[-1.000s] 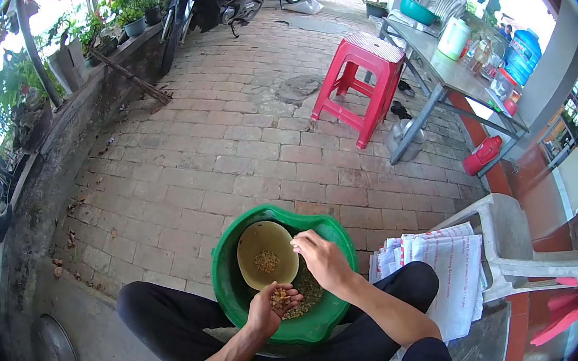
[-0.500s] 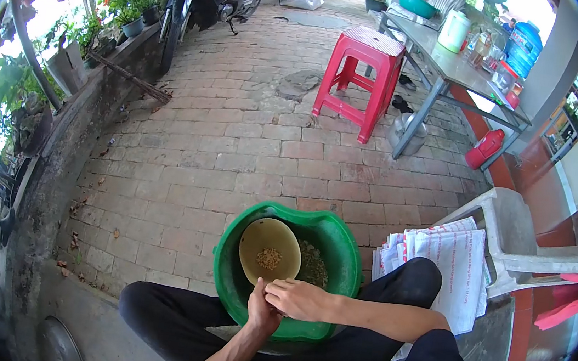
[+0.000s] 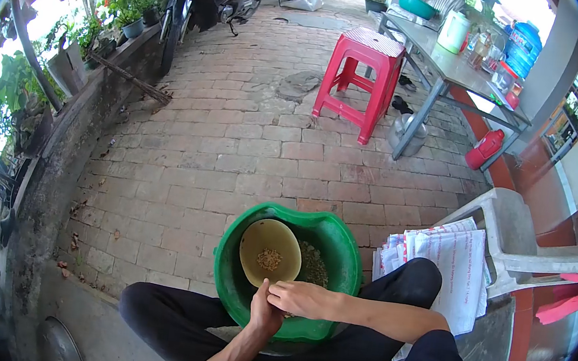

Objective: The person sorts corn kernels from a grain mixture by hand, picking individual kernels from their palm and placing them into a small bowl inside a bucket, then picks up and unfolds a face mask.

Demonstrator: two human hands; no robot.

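A green plastic basin sits between my crossed legs. Inside it, on the left, rests a yellowish bowl with a small heap of pale tan kernels. Greyish-green loose bits cover part of the basin's floor to the right of the bowl. Over the near side of the basin, just below the bowl, my left hand and my right hand meet, fingers closed together. Whatever is between the fingers is too small or hidden to make out.
Folded white printed sacks lie to the right by a grey plastic chair. Ahead stand a red stool and a metal-legged table. A motorbike is parked far left near a low wall. A round metal lid lies lower left.
My fingers have shifted slightly against each other, with the hands staying in nearly the same place. The basin, bowl and kernels look unchanged.
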